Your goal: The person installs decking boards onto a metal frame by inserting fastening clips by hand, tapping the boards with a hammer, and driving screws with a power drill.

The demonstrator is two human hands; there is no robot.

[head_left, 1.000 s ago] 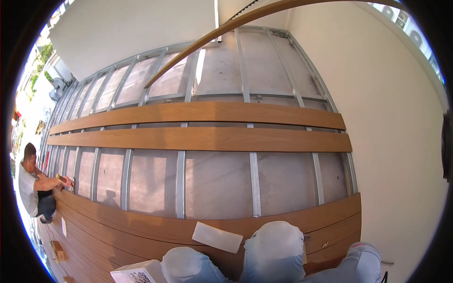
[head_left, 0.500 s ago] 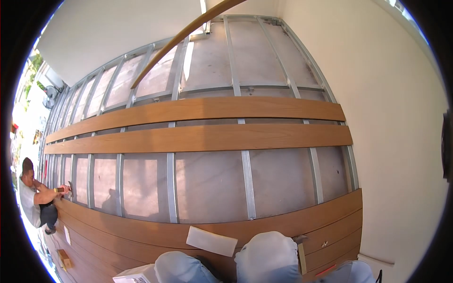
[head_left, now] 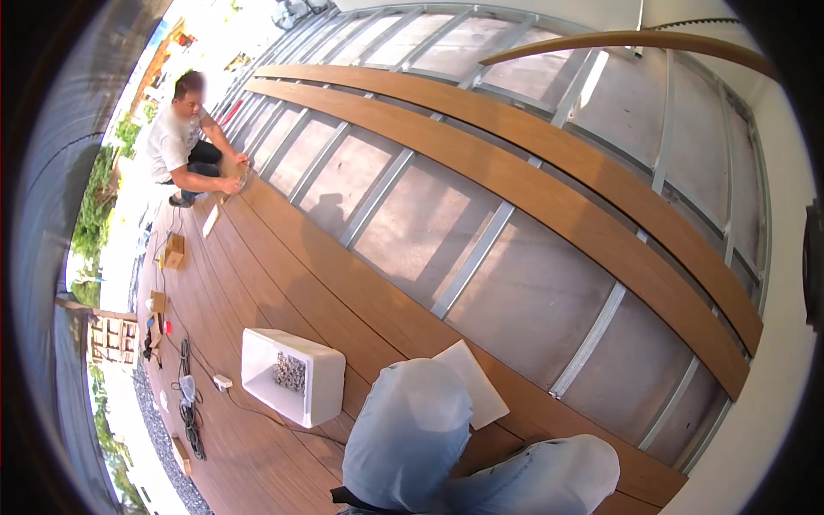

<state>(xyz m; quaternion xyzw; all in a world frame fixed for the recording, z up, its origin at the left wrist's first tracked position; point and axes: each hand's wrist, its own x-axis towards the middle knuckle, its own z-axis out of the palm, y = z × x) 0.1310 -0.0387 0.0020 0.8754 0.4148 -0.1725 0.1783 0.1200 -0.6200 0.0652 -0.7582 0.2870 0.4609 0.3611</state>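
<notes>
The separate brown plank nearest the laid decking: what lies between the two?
In the head view, silvery metal joists cross the stretch between the brown plank and the laid decking, with a pinkish-grey surface showing in the gaps.

Saw no readable lettering, numbers or signs; pale shirt (head_left: 166,142) on crouching co-worker (head_left: 196,176), by far end of decking (head_left: 275,283), bore faint marking, too small to decipher.

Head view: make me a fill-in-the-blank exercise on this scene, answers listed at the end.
The laid decking is coloured ____.
The open white box is to the ____ of the flat white slab.
The crouching co-worker wears a ____ top.
Neither of the wearer's own hands is in ____.

Missing words: brown; left; white; view.
</notes>
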